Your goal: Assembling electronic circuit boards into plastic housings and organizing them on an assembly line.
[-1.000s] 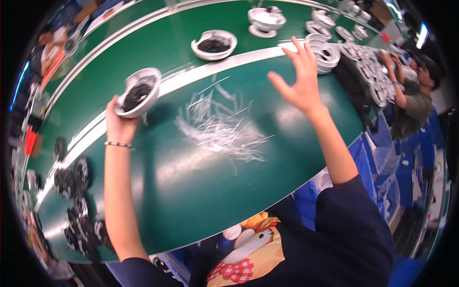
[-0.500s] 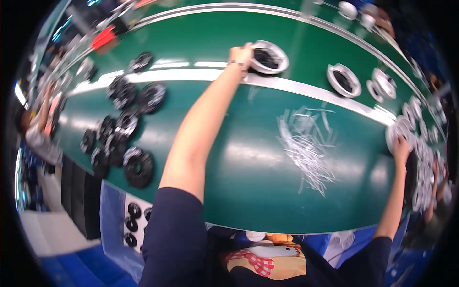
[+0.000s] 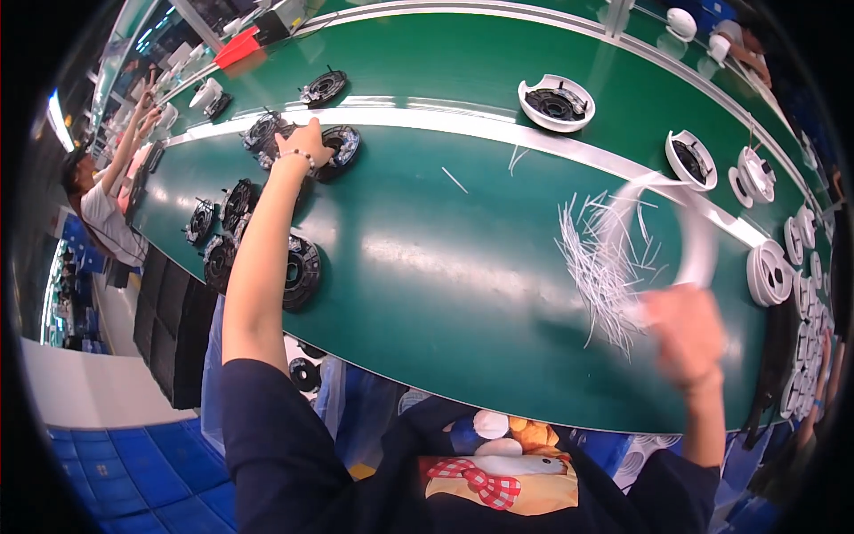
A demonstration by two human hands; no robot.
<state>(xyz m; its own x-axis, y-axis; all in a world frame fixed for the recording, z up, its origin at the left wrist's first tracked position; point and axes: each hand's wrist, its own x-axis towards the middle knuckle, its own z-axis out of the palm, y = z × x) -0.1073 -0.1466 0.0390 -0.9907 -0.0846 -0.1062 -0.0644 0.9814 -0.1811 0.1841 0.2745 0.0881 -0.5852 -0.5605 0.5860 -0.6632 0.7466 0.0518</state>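
My left hand (image 3: 305, 145) reaches over the far end of the black part group, fingers spread. It touches or nearly touches a round black part (image 3: 345, 147) with silvery bits; the parts beneath the hand are partly hidden. My right hand (image 3: 687, 334), smeared by motion, grips a large white ring (image 3: 698, 240) at its lower edge. That ring is raised above a pile of thin white strips (image 3: 592, 276). Farther back, a white bowl-shaped housing (image 3: 531, 100) has a black part inside; a second housing (image 3: 680, 160) like it lies to the right.
A stack of white rings (image 3: 767, 271) stands at the right table edge, with several white parts beyond. More black parts (image 3: 303, 274) lie left on the green table (image 3: 445, 329). A red bin (image 3: 237, 47) sits far left. Another person (image 3: 102, 196) works at the left.
My left hand has left the white housing and moved left to the black parts. My right hand has come inward from the ring stack with a white ring. The view has shifted.
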